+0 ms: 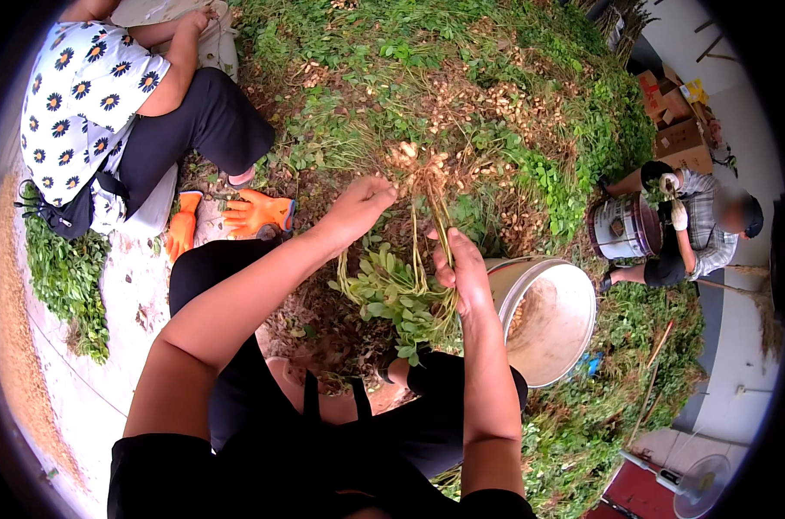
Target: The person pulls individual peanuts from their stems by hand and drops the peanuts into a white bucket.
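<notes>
A peanut plant (410, 285) hangs between my hands, its pods and roots (422, 166) uppermost and its green leaves drooping over my lap. My right hand (461, 272) grips the bundle of stems from the right. My left hand (362, 203) pinches at the pod cluster near the top. Just right of my right hand stands a white bucket (574, 342) with some pods inside.
A big heap of uprooted peanut plants (496, 104) lies ahead. A person in a flowered top (89, 95) sits at the left, orange gloves (254, 214) beside them. Another person (695, 229) works at the right by a metal pail (624, 227). Cardboard boxes (678, 130), a fan (699, 480).
</notes>
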A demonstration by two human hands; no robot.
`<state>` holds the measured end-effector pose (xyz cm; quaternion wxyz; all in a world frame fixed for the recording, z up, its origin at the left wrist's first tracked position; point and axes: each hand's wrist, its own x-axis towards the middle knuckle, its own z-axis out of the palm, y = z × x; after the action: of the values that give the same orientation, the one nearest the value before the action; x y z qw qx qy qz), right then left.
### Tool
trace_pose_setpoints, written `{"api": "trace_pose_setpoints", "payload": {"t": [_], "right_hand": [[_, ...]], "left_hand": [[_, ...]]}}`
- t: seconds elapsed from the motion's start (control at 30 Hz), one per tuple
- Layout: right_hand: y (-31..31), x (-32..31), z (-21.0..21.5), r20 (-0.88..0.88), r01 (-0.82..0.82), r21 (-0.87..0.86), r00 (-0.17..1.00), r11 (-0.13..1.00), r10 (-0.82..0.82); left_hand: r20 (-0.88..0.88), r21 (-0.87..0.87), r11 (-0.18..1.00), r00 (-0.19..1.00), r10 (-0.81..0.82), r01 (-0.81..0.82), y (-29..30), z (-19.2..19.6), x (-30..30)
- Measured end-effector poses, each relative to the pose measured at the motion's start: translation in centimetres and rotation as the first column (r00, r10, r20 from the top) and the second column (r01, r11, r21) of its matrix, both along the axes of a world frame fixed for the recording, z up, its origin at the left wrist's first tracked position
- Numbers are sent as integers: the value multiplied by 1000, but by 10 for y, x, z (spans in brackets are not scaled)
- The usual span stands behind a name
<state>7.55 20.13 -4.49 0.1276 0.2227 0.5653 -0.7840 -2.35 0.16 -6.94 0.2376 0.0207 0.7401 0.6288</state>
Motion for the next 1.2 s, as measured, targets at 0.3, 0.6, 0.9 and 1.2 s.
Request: {"api": "trace_pose_setpoints", "payload": {"t": [0.3, 0.6, 0.9, 1.2], "right_hand": [[-15, 2, -2, -81, -63, 205, 993, 977, 81], [-28, 5, 11, -220, -104, 372, 955, 922, 197], [-28, -8, -8, -460, 94, 267, 887, 959, 41], [-14, -11, -3, -314, -142, 69, 936, 987, 157]], "left_hand": [[225, 120, 987, 965, -134, 109, -1, 17, -5], [154, 386, 921, 980, -125, 57, 0, 44, 1], [267, 342, 931, 936, -228, 130, 7, 37, 5], [390, 444, 895, 907, -159, -34, 5, 27, 2]]}}
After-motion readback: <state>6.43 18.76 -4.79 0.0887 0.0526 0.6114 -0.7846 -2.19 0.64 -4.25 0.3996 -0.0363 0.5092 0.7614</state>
